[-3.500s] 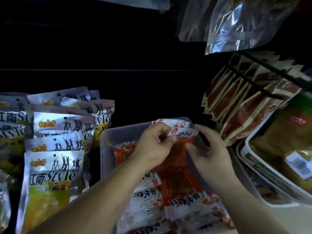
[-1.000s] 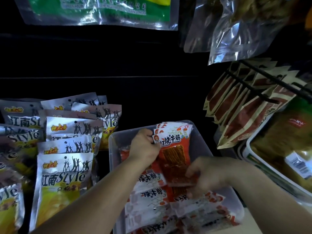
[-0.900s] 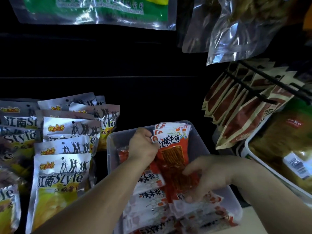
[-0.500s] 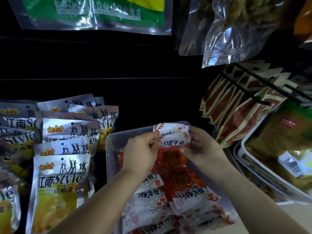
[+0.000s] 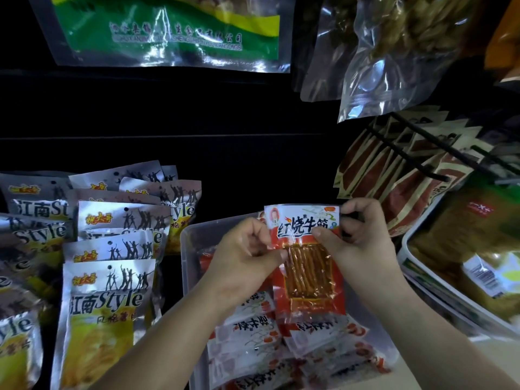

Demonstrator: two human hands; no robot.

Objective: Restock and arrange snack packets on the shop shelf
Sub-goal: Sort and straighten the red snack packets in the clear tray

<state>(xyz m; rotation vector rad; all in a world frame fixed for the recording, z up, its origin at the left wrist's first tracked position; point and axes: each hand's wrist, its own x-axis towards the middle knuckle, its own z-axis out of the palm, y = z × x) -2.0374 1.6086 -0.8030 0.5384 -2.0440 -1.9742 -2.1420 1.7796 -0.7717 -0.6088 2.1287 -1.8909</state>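
Observation:
A red snack packet (image 5: pixel 306 266) with a white top and a clear window stands upright over the clear plastic bin (image 5: pixel 188 249). My left hand (image 5: pixel 242 260) pinches its left edge and my right hand (image 5: pixel 357 237) pinches its upper right side. Below it, several more red and white packets (image 5: pixel 253 333) lie flat in the bin, partly hidden by my forearms.
Silver and yellow packets (image 5: pixel 107 280) stand in rows on the left. Brown packets (image 5: pixel 394 181) hang on black pegs at the right, above a white tray (image 5: pixel 422 280) of green-yellow packs. Clear bags (image 5: pixel 394 52) and a green bag (image 5: pixel 168 29) hang overhead. The shelf back is dark.
Both hands have lifted the red packet upright above the bin. My right hand came up from the bin's lower packets to grip the packet's top right.

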